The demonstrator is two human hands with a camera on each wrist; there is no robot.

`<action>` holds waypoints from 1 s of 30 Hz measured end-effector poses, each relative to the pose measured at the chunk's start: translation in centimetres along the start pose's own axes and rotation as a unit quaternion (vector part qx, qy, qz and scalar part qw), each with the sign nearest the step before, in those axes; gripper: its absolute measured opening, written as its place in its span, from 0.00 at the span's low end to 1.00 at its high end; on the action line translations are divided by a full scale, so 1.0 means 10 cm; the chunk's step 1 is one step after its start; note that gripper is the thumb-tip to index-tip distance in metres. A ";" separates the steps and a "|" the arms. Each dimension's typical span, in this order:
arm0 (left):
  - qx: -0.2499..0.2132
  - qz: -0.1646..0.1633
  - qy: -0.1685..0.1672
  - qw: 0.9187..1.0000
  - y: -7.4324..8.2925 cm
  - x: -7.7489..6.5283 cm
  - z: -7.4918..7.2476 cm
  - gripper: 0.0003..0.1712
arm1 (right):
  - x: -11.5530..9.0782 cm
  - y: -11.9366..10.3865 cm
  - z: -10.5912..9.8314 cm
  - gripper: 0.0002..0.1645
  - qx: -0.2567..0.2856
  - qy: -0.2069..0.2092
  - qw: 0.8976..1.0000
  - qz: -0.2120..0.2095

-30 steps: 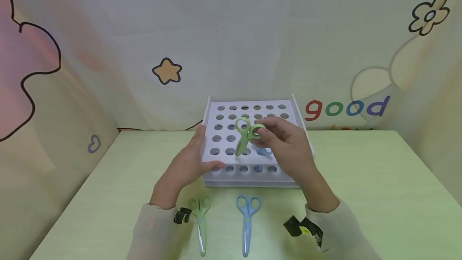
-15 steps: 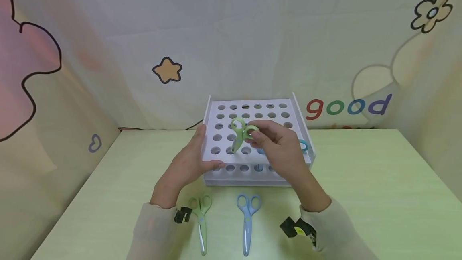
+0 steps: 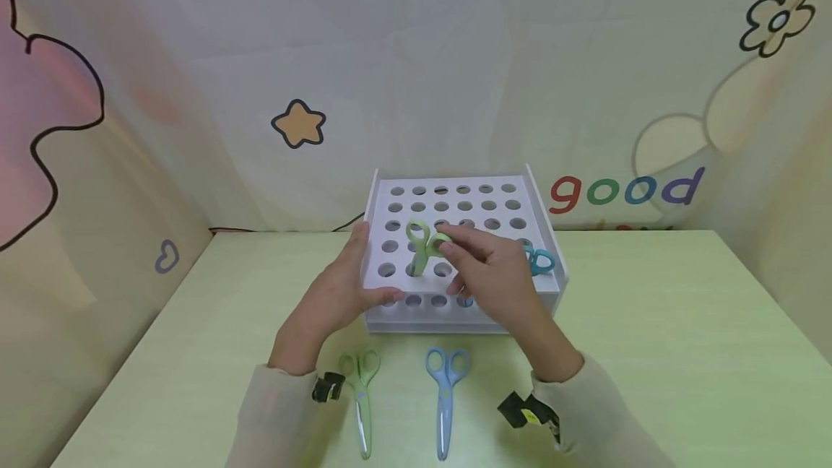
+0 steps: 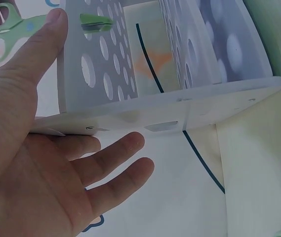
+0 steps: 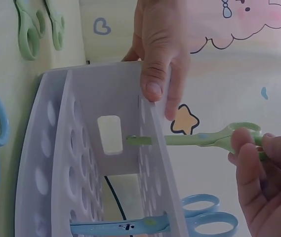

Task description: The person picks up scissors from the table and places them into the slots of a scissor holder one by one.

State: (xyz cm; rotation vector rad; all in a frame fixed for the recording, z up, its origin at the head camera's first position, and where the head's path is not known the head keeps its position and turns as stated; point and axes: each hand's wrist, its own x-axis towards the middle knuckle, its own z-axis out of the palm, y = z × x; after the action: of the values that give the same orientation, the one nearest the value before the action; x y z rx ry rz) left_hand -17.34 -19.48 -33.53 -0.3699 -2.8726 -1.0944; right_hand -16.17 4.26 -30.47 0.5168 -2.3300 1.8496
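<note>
My right hand pinches one finger loop of the small green scissors above the front row of the white perforated rack. In the right wrist view the sheathed blades of these green scissors pass through a hole in the top panel, their tip in the gap above the lower panel. My left hand holds the rack's left front corner, thumb over the top panel's front edge and fingers along the outer side wall. Blue scissors stand in another hole, handles above the top panel.
Teal scissors handles show at the rack's right side, partly behind my right hand. On the table in front lie green scissors and blue scissors, handles toward the rack. A printed cloth hangs behind.
My right hand has moved left and a little lower with the green scissors, toward the rack's left front holes. The teal handles at the right have come into view. The left hand stays put.
</note>
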 end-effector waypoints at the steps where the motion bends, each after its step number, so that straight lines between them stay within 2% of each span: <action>1: -0.002 0.000 0.000 1.000 0.00 0.00 0.00 0.71 | 0.00 0.00 0.01 0.19 -0.004 0.000 1.000 0.004; 8: 0.004 -0.015 -0.001 1.000 -0.01 -0.01 -0.01 0.72 | -0.01 0.06 0.11 0.20 -0.059 -0.014 0.998 0.029; 15: -0.001 -0.017 0.001 1.000 -0.03 -0.02 0.02 0.72 | -0.01 0.12 0.18 0.19 -0.101 -0.021 0.994 0.020; 20: -0.001 -0.022 -0.002 1.000 -0.02 -0.03 0.01 0.72 | -0.02 0.15 0.22 0.18 -0.126 -0.022 0.991 0.037; 30: -0.010 -0.007 0.001 1.000 -0.01 -0.01 0.01 0.71 | -0.02 0.18 0.23 0.19 -0.125 -0.022 0.991 0.032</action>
State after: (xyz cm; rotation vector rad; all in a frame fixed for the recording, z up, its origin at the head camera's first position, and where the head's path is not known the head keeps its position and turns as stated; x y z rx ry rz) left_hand -17.22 -19.51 -33.68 -0.3482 -2.8685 -1.1263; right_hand -16.36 2.44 -32.78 0.4592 -2.5859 1.5526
